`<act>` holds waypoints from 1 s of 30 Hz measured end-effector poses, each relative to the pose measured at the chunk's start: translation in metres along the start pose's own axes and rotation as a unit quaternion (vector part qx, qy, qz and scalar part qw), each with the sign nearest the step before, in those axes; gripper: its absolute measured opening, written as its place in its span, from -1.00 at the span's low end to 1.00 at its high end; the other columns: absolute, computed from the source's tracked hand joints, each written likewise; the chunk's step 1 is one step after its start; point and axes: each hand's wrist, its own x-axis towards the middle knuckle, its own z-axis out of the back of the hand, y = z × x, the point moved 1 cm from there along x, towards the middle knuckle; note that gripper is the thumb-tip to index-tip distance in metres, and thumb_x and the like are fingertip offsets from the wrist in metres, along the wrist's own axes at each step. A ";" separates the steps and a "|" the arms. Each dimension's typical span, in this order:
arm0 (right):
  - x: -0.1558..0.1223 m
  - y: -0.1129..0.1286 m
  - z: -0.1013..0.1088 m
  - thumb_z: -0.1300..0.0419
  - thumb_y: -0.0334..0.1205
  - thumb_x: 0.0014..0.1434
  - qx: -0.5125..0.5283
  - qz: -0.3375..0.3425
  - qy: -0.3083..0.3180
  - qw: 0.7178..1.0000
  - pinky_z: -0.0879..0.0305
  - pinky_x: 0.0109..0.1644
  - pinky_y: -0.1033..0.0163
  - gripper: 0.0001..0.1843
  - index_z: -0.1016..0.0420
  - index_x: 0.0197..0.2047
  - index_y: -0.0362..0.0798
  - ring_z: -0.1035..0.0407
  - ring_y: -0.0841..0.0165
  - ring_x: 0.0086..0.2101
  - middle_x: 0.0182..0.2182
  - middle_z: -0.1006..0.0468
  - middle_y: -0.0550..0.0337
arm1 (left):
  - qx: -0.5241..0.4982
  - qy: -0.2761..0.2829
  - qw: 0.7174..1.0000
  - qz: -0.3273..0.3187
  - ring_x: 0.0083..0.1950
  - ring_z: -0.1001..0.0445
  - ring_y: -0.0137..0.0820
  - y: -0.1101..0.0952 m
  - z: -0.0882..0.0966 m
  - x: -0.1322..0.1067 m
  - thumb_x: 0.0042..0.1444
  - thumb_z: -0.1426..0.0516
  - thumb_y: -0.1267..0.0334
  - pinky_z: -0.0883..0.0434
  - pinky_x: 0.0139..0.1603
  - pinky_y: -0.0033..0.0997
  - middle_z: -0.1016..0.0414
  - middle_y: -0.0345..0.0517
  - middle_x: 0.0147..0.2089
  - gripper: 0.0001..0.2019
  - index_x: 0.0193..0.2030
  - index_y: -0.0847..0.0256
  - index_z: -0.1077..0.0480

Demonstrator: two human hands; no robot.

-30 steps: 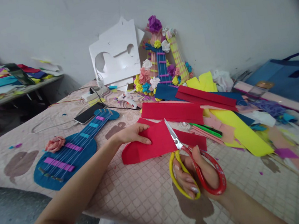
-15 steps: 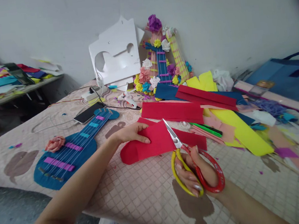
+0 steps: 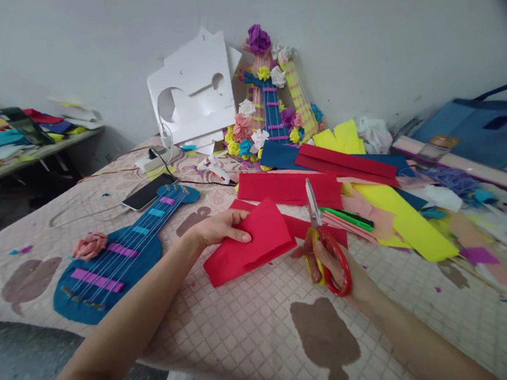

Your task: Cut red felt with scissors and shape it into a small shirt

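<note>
My left hand (image 3: 225, 227) pinches a folded piece of red crepe paper (image 3: 265, 234) between thumb and fingers. The paper's right edge is lifted and shows layers. To its right my right hand (image 3: 332, 260) grips a pair of scissors (image 3: 313, 204) with one yellow and one red handle loop. Their blades are together, point away from me and stand clear of the held paper. Behind lie a wide red paper strip (image 3: 290, 189) and a narrower red piece, partly covered by the held one. A green pen-like tool (image 3: 348, 219) lies just beyond the scissors.
A blue paper guitar (image 3: 144, 251) with a pink rose lies at left, near a phone (image 3: 149, 192) and a white glue gun (image 3: 214, 170). Decorated paper guitars (image 3: 274, 108) and a white cut-out board (image 3: 198, 108) lean on the wall. Yellow paper (image 3: 406, 221) and scraps spread right.
The scissors have drawn back from the red paper toward the right, and their blades have closed. The paper's right end has lifted and folded over; my left hand keeps its hold.
</note>
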 end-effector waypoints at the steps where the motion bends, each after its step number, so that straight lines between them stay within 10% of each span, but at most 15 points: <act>1: 0.001 -0.002 0.000 -0.07 0.24 0.16 0.002 0.011 0.006 1.000 -0.13 -0.61 0.35 -0.55 -0.36 -0.32 -0.02 -0.18 0.47 -0.70 -0.72 -0.28 0.35 | 0.006 0.005 1.000 0.009 -0.33 -0.53 -0.41 0.001 -0.003 0.001 -0.27 -0.41 0.24 -0.46 -0.29 -0.46 -0.58 -0.10 -0.31 -0.59 -0.22 0.29 -0.48; 9: 0.009 0.001 0.017 -0.06 0.19 0.15 -0.204 -0.024 -0.038 0.978 -0.14 -0.57 0.29 -0.60 -0.34 -0.35 -0.01 -0.23 0.40 -0.67 -0.68 -0.35 0.31 | 0.277 -0.181 0.943 -0.028 -0.47 -0.28 -0.52 0.005 0.002 0.012 -0.23 -0.34 0.17 -0.21 -0.44 -0.52 -0.35 -0.32 -0.52 -0.69 -0.52 0.29 -0.33; 15: 0.022 0.004 0.055 -0.15 0.03 0.07 -0.666 0.059 -0.143 0.730 -0.27 -0.30 0.13 -0.54 -0.44 -0.03 -0.06 -0.46 0.10 -0.28 -0.30 -0.59 -0.02 | 0.298 -0.220 0.929 -0.015 -0.41 -0.36 -0.46 0.004 0.014 0.010 -0.23 -0.34 0.15 -0.24 -0.42 -0.50 -0.43 -0.27 -0.45 -0.71 -0.46 0.27 -0.38; 19: 0.023 -0.001 0.069 -0.13 0.03 0.10 -0.724 0.058 -0.121 0.676 -0.28 -0.30 0.13 -0.52 -0.45 -0.01 -0.12 -0.47 0.10 -0.28 -0.23 -0.59 -0.09 | 0.156 -0.183 0.971 0.011 -0.35 -0.47 -0.43 0.005 0.009 0.009 -0.21 -0.36 0.16 -0.37 -0.36 -0.49 -0.54 -0.20 -0.33 -0.68 -0.34 0.26 -0.44; 25: 0.021 0.010 0.075 -0.08 0.11 0.15 -0.694 0.082 -0.145 0.700 -0.26 -0.38 0.10 -0.58 -0.52 -0.20 -0.06 -0.46 0.08 -0.38 -0.41 -0.59 -0.03 | -0.026 -0.121 0.992 0.016 -0.33 -0.54 -0.44 0.003 -0.004 0.009 -0.24 -0.39 0.31 -0.46 -0.27 -0.48 -0.58 -0.11 -0.29 -0.64 -0.25 0.30 -0.47; 30: 0.016 0.015 0.041 -0.10 0.09 0.18 -0.371 0.103 -0.064 0.921 -0.33 -0.15 0.06 -0.66 -0.47 -0.16 0.03 -0.44 0.17 -0.20 -0.21 -0.57 0.04 | -0.088 -0.123 0.988 -0.011 -0.34 -0.56 -0.42 0.001 -0.021 0.012 -0.24 -0.40 0.36 -0.48 -0.27 -0.45 -0.60 -0.07 -0.30 -0.60 -0.20 0.32 -0.46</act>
